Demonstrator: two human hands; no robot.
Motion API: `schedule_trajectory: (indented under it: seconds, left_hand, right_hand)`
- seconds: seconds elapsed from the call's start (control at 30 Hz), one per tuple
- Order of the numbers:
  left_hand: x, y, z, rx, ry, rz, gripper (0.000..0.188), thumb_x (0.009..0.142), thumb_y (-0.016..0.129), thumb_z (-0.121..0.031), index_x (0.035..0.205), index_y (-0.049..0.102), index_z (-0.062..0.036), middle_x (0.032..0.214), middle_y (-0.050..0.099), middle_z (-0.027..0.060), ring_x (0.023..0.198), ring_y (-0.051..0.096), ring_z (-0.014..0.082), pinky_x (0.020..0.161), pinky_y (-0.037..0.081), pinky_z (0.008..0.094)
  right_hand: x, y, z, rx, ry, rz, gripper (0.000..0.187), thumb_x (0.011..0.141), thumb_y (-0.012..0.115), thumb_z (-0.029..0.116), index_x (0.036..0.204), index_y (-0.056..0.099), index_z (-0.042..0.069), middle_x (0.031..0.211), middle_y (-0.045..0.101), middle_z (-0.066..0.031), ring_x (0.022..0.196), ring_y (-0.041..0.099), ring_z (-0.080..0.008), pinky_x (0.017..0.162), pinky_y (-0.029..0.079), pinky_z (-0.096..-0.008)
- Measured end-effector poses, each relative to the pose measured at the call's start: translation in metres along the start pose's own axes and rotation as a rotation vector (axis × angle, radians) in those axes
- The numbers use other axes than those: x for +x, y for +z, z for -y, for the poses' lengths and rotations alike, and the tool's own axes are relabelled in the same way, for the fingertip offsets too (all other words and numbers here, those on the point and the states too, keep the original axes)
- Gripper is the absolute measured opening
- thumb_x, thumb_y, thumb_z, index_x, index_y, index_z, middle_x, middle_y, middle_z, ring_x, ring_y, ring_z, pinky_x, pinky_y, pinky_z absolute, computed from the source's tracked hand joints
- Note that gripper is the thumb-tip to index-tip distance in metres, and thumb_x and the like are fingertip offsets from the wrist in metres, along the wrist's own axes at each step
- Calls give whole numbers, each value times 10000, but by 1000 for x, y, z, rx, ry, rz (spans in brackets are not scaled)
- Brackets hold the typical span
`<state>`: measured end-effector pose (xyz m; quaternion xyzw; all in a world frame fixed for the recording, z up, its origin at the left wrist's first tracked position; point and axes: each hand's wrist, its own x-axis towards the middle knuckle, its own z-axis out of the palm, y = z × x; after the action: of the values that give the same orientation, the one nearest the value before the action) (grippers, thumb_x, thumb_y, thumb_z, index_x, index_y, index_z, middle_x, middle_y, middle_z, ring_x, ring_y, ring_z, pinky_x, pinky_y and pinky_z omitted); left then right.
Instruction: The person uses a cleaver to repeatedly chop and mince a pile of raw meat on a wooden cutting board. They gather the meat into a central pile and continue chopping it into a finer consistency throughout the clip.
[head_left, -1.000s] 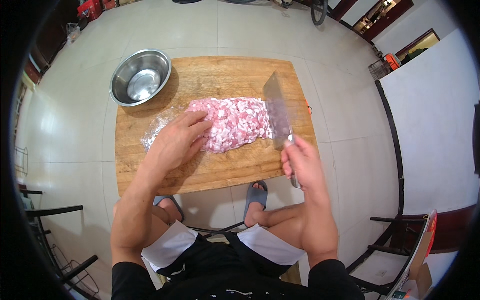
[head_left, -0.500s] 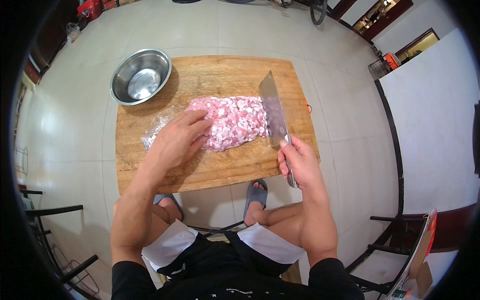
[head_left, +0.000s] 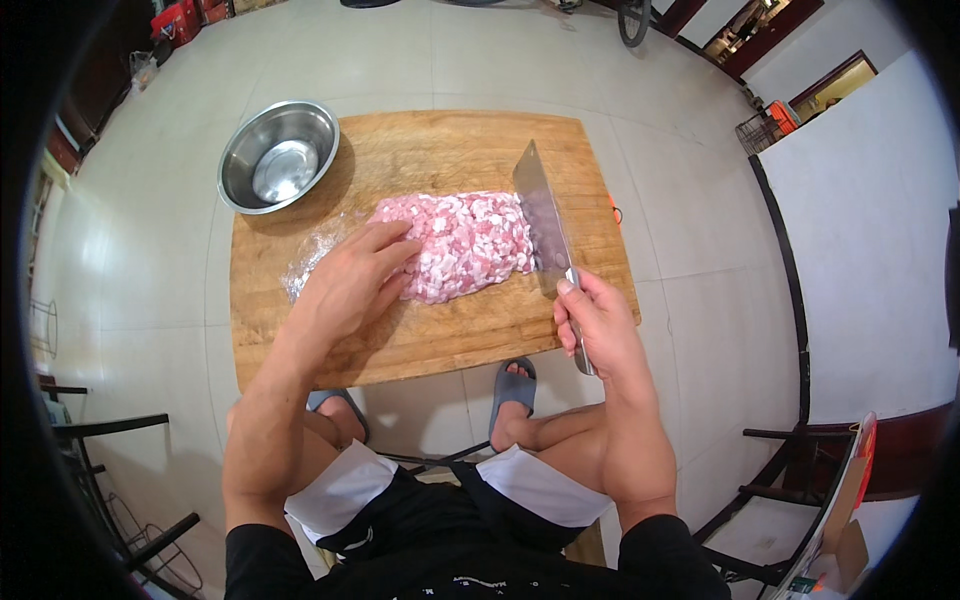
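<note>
At the far left, black bars of a chair (head_left: 110,426) stand on the pale tiled floor (head_left: 150,250). A metal bowl (head_left: 285,165) sits at the far left corner of a wooden board (head_left: 450,345), its rim reaching past the board's edge. Nearer the person, a shiny, crinkled patch, too fine to name, lies on the wood and is partly covered by the left hand (head_left: 355,275). That hand is palm down, fingers loosely spread and bent, resting on the left end of the chopped meat (head_left: 470,245); its underside is hidden, so whether it grips anything cannot be told. It covers some of the meat from view. The pink and white meat lies mid-board as a flattened heap, its long axis running left to right. Below the board show two grey slippers (head_left: 512,388). At the meat's right end stands a cleaver (head_left: 547,230), blade pointing away from the person and leaning slightly left, handle toward the person; whether it touches the meat is unclear. The right hand (head_left: 597,325) is closed around the handle. Farther right is a white wall (head_left: 870,250).
</note>
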<state>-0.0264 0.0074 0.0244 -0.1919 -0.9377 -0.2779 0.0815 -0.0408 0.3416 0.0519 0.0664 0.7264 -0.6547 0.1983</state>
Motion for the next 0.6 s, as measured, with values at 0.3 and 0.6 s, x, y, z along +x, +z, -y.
schedule_trajectory:
  seconds: [0.3, 0.6]
  left_hand:
    - [0, 2, 1, 9, 35, -34, 416, 900, 765, -75, 1313, 718, -66, 1426, 657, 159, 1299, 641, 362, 1089, 545, 441]
    - [-1, 2, 2, 4, 42, -41, 410, 902, 765, -83, 1310, 721, -67, 1419, 660, 158, 1291, 645, 362, 1083, 548, 439]
  right_hand:
    - [-11, 1, 8, 127, -116, -49, 200, 1126, 586, 217, 1104, 651, 29, 790, 600, -7, 520, 535, -76, 453, 433, -257]
    - [-10, -1, 9, 54, -101, -42, 212, 1128, 586, 226, 1060, 642, 32, 778, 595, -3, 521, 535, -70, 466, 440, -254]
